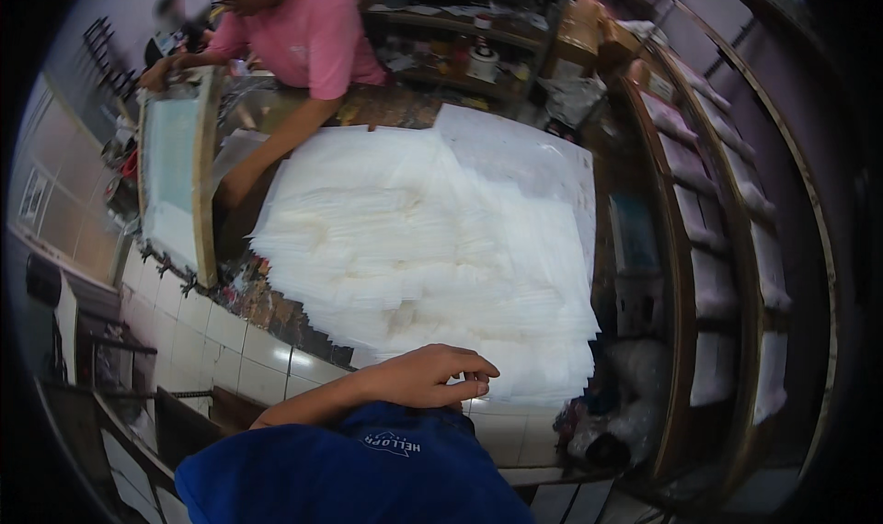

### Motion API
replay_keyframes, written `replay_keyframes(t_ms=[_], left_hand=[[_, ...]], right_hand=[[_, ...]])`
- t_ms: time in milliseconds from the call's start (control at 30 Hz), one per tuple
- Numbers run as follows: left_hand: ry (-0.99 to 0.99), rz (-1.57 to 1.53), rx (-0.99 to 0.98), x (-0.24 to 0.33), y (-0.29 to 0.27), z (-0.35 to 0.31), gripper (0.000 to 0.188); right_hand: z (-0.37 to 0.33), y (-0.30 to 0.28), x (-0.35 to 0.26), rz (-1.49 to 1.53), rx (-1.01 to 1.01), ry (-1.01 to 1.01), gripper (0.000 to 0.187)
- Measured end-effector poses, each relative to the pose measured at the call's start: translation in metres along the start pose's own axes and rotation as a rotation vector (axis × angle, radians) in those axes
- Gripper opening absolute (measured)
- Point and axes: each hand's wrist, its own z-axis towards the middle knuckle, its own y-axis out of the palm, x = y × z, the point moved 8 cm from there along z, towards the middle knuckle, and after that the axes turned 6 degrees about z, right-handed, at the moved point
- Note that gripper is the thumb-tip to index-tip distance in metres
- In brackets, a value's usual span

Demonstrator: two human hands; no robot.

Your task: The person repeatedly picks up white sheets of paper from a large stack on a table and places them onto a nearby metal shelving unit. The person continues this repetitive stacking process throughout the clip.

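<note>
My left hand (432,375) hovers at the near edge of a broad spread of thin white sheets (414,248). Its fingers are loosely bent, the thumb stands apart from them, and nothing shows in its grasp. My right hand cannot be made out. The sheets overlap in many fanned layers across the table. Across the table a person in a pink shirt (313,37) holds up a wooden-framed screen (204,184) at the left with one hand (158,72). That person's other hand (235,188) reaches down beside the frame, its fingers hidden.
Slatted wooden racks (681,276) with white bundles stand along the right. Shelves (451,18) with jars and cartons (578,37) line the back. Plastic bags (635,386) lie low at the near right. White floor tiles (221,326) show at the left.
</note>
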Motion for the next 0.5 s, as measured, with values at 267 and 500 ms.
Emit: replay_keyframes(t_ms=[267, 500], left_hand=[[0.065, 0.232, 0.052, 0.004, 0.014, 0.014, 0.038], [0.142, 0.339, 0.242, 0.038, -0.035, 0.013, 0.028]], right_hand=[[0.067, -0.042, -0.114, 0.044, 0.003, -0.168, 0.021], [0.075, -0.098, -0.137, 0.097, 0.193, -0.125, 0.021]])
